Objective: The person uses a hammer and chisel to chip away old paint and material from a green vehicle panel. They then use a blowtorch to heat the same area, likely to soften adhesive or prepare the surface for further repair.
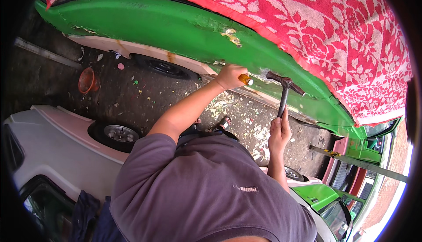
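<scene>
My left hand [229,76] is closed around a tool with an amber handle [245,79]. The handle's butt points right, and the tool's working end is hidden behind the fist. It is close against the lower side of a green car body [176,29]. My right hand [279,133] grips the dark shaft of a hammer [285,97]. The hammer's head is raised to the right of the amber handle, apart from it, in front of the green panel. Chipped, bare patches show along the panel, including a pale torn patch [232,37] above my left hand.
A red and pink floral cloth [325,35] covers the car's top. Paint flakes [237,110] litter the dark ground around my feet. A reddish bucket [88,81] stands at left, near a white and pink vehicle [83,141]. A metal pole [365,164] crosses at right.
</scene>
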{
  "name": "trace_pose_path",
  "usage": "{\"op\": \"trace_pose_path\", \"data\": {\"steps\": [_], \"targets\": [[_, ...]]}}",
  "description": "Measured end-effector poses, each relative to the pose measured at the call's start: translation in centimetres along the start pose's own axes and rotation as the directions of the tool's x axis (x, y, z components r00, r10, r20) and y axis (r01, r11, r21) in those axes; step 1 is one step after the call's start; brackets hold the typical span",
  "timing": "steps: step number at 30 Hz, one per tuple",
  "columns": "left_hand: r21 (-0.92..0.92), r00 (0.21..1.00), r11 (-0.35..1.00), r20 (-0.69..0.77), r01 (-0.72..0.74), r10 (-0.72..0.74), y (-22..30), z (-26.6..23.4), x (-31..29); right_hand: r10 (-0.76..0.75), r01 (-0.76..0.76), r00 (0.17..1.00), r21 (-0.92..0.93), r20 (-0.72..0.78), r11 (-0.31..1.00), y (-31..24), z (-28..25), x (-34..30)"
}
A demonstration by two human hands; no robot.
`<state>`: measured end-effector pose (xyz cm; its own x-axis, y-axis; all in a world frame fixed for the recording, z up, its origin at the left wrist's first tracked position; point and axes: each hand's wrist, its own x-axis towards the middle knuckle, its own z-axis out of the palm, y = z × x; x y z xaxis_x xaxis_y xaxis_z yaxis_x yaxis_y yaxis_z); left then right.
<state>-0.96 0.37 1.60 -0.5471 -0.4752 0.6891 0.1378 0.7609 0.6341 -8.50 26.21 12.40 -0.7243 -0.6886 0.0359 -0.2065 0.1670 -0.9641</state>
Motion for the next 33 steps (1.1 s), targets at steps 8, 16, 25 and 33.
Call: {"op": "trace_pose_path", "data": {"steps": [8,16,25,33], "targets": [[0.05,1.0,0.999,0.008,0.009,-0.01,-0.3,-0.5,-0.2,0.033,-0.034,0.999,0.083,0.016,0.996,0.1,0.1,0.0],[0.052,0.999,0.999,-0.03,-0.009,0.011,0.1,-1.1,0.9,-0.049,0.049,0.999,0.022,-0.007,0.999,0.2,-0.3,-0.4],[0.089,0.989,0.989,0.079,0.116,-0.123,-2.0,-1.0,-2.8,0.018,-0.01,0.999,-0.194,0.043,0.981,2.1,0.8,-0.2],[0.091,0.988,0.996,0.154,0.001,-0.015,-2.5,-2.7,-3.2,0.163,-0.168,0.982,0.042,0.092,0.985,2.3,1.0,0.7]]}}
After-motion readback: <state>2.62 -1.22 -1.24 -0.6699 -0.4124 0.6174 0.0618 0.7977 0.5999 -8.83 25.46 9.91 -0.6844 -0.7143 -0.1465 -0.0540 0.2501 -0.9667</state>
